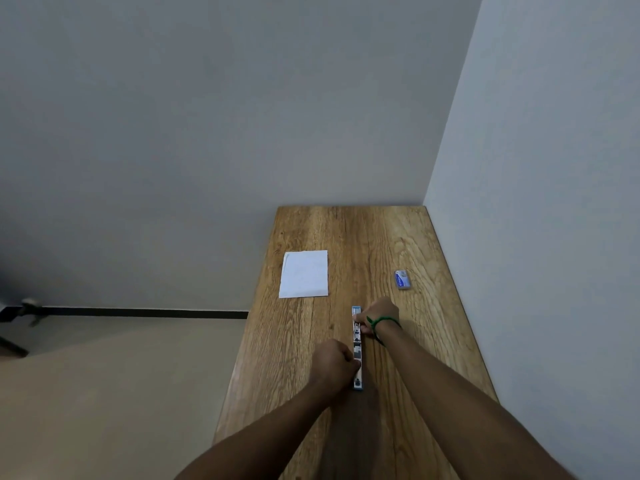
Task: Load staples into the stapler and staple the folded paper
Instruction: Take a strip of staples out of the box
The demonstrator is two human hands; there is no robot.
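The stapler (pixel 357 341) lies swung fully open in a long flat line on the wooden table (pixel 415 237), blue at both ends with its metal channel facing up. My left hand (pixel 334 363) grips its near half from the left side. My right hand (pixel 379 315), with a green cord at the wrist, pinches its far half from the right. The folded white paper (pixel 304 274) lies flat further back on the left. A small blue-and-white staple box (pixel 402 279) sits at the back right. No loose staples are discernible.
The table stands in a corner, with a grey wall behind it and another along its right edge. Its left edge drops to a beige floor (pixel 121 393). A dark object (pixel 14 341) sits at the far left of the floor.
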